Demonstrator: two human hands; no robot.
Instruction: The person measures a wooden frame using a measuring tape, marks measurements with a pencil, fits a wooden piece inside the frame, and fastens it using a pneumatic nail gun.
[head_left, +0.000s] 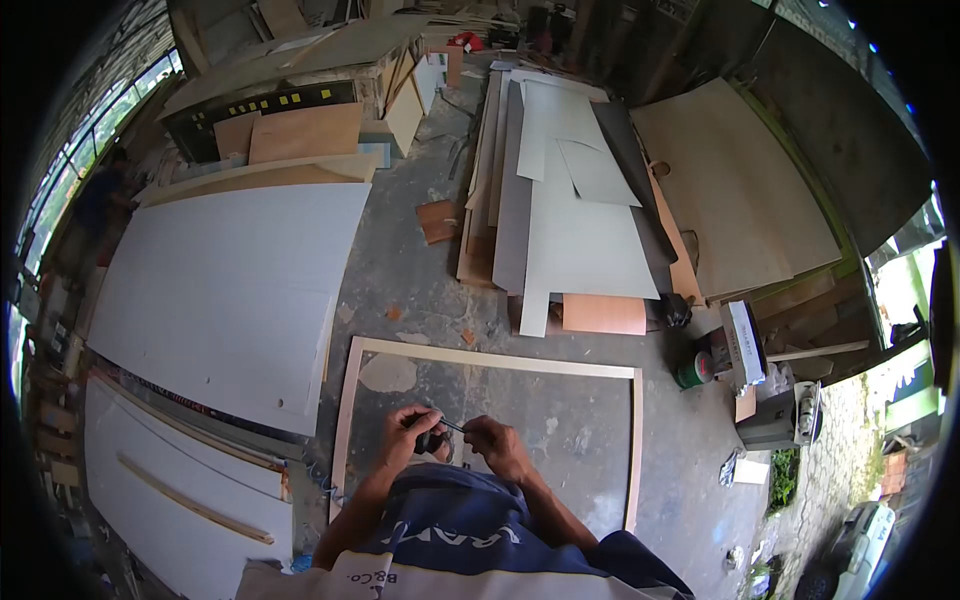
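Note:
My left hand [404, 437] and my right hand [494, 446] are raised in front of my body, a short way apart. Between them runs a thin dark rod-like item [452, 426], with its ends at the fingers of both hands. The fingers of each hand are closed round it. What exactly it is stays too small to tell. Beneath the hands a rectangular frame of light wooden strips [500, 360] lies on the grey floor.
White panels [230, 290] lie at the left. Stacked sheets [590, 235] stand ahead, with brown boards [730, 190] to their right. A green can [695, 370] and a grey bin [780, 428] are at the right. A person [100, 195] is at the far left.

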